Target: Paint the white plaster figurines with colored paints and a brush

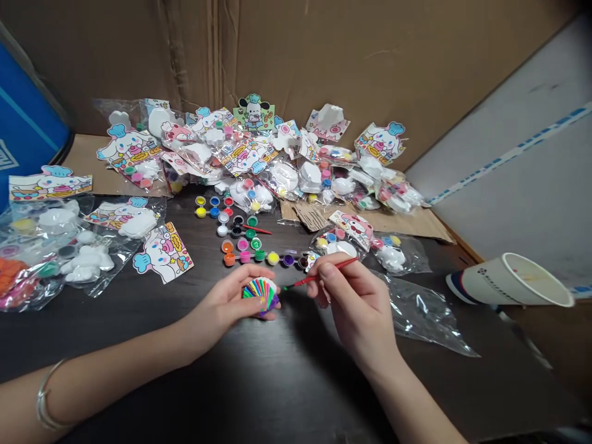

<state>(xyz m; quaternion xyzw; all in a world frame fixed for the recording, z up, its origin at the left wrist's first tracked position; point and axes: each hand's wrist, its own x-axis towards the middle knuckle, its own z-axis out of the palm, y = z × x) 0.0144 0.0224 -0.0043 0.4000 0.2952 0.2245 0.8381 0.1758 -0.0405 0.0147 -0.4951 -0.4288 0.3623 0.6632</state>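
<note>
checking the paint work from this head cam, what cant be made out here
Head view:
Back of the small rainbow-striped painted figure: hidden by the left hand holding it.
Bristles of the thin red-handled paintbrush: too small to make out; the right hand also covers part of the handle.
Inside of the white paper cup: mostly turned away, lying on its side.
Blue flat object: cut off by the left edge.

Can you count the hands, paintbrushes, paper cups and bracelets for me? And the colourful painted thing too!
Hands: 2 (left hand, right hand)
Paintbrushes: 2 (one held, one lying down)
Painted pieces: 1
Paper cups: 1
Bracelets: 1
Total: 7
</note>
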